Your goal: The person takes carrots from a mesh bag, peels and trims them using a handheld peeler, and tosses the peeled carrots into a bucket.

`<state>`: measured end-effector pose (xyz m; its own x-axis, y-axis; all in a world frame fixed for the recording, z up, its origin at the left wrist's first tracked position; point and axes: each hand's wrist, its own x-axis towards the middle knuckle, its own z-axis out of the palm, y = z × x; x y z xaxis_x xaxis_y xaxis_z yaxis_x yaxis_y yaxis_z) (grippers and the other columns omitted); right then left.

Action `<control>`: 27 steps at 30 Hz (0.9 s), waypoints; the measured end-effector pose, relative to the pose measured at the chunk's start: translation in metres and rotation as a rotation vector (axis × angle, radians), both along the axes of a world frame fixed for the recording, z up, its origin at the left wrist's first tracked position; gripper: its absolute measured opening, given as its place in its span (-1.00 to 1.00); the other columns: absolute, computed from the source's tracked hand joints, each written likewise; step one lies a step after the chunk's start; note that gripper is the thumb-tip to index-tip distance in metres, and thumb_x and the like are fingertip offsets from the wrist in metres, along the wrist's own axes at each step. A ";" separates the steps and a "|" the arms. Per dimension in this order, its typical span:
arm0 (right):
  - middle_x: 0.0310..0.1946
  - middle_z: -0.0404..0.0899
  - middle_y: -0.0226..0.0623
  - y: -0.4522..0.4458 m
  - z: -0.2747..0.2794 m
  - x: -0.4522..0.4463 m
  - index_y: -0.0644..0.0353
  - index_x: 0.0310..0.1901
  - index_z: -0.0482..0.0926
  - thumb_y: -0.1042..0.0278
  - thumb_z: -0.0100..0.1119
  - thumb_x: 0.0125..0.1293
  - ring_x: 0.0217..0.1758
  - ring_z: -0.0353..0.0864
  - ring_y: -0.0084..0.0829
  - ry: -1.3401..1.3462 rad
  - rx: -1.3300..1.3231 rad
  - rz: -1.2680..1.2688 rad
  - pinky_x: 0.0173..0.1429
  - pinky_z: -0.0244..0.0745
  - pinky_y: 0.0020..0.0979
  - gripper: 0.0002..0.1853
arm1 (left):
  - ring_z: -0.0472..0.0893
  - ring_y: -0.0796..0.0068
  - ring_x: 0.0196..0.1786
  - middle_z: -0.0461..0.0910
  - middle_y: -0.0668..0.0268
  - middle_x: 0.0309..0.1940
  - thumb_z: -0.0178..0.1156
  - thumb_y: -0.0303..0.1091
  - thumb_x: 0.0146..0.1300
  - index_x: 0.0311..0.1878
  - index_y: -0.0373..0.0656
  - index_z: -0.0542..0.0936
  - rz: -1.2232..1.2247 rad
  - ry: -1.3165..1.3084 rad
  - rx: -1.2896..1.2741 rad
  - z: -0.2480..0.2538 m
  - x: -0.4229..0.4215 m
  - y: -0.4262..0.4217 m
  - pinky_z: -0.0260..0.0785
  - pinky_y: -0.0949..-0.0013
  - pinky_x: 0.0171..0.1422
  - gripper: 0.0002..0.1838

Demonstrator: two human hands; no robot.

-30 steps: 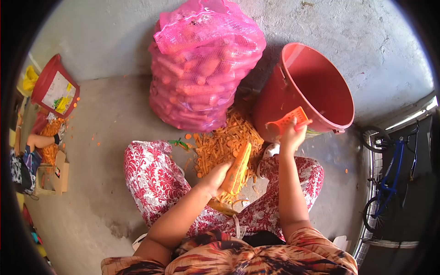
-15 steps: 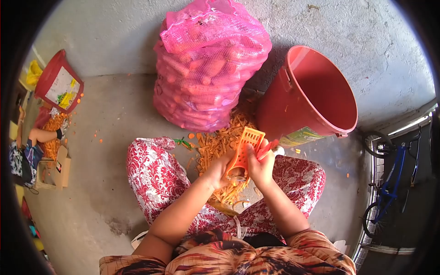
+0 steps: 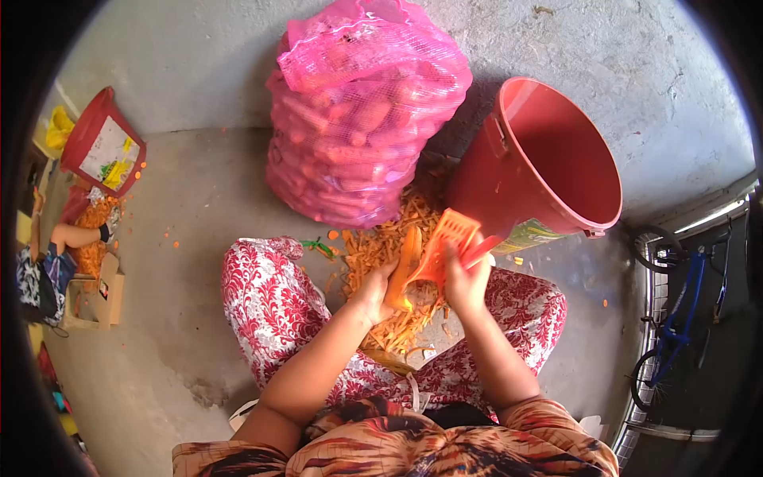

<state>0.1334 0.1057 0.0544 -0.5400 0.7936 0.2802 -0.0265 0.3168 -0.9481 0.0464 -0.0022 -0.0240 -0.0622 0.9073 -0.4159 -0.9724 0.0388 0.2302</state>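
Observation:
My left hand [image 3: 372, 296] is closed around a peeled-looking orange carrot [image 3: 409, 258], which points up and away from me. In my right hand [image 3: 467, 280] is an orange plastic grater-like tool with slots [image 3: 455, 229]. A red handle-shaped piece [image 3: 482, 250] also sticks out of that hand; whether it belongs to the tool I cannot tell. The tool's lower end lies right beside the carrot, and I cannot tell if they touch. Under both hands, a heap of orange carrot peelings [image 3: 384, 253] spreads over the floor between my legs.
A pink mesh sack of carrots [image 3: 358, 127] stands against the wall. Right of it, a large red bucket [image 3: 485, 171] leans towards me. At far left are another red bucket [image 3: 95, 147], a cardboard box [image 3: 110, 290] and another person's leg [image 3: 75, 234]. A blue bicycle [image 3: 679, 318] stands at right.
My right hand and the orange tool have shifted slightly right and tilted. The carrot in my left hand, mostly hidden behind the tool before, now shows along its length.

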 end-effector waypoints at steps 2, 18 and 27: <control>-0.54 0.49 -0.30 -0.011 -0.008 0.002 0.27 -0.30 0.36 0.45 0.08 0.16 -0.49 0.46 -0.57 -0.080 0.031 0.076 -0.39 0.38 -0.49 -0.87 | 0.54 0.30 -0.25 0.53 0.24 -0.29 -0.17 -0.07 0.28 -0.02 -0.18 0.39 0.049 0.037 -0.122 0.015 0.004 0.003 0.42 0.13 -0.14 -0.60; -0.49 0.45 -0.45 0.060 -0.013 0.004 0.24 -0.24 0.37 0.43 -0.03 0.25 -0.49 0.39 -0.71 0.156 -0.090 -0.315 -0.43 0.33 -0.64 -0.90 | 0.56 0.38 -0.39 0.49 0.20 -0.37 -0.02 -0.11 0.23 -0.02 -0.19 0.30 -0.113 0.427 0.016 0.019 0.004 -0.001 0.45 0.38 -0.34 -0.61; -0.38 0.46 -0.42 0.058 -0.019 0.009 0.23 -0.18 0.38 0.40 -0.02 0.26 -0.40 0.42 -0.66 0.121 -0.225 -0.210 -0.34 0.38 -0.58 -0.86 | 0.52 0.17 -0.16 0.50 0.07 -0.23 0.27 -0.26 -0.15 -0.05 -0.26 0.33 -0.325 1.657 -0.352 0.020 0.002 -0.002 0.36 0.26 -0.10 -0.43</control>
<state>0.1420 0.1633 0.0357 -0.3319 0.9332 0.1379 -0.0997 0.1107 -0.9888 0.0480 -0.0041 -0.0042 -0.4427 0.8553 -0.2693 0.3294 0.4345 0.8383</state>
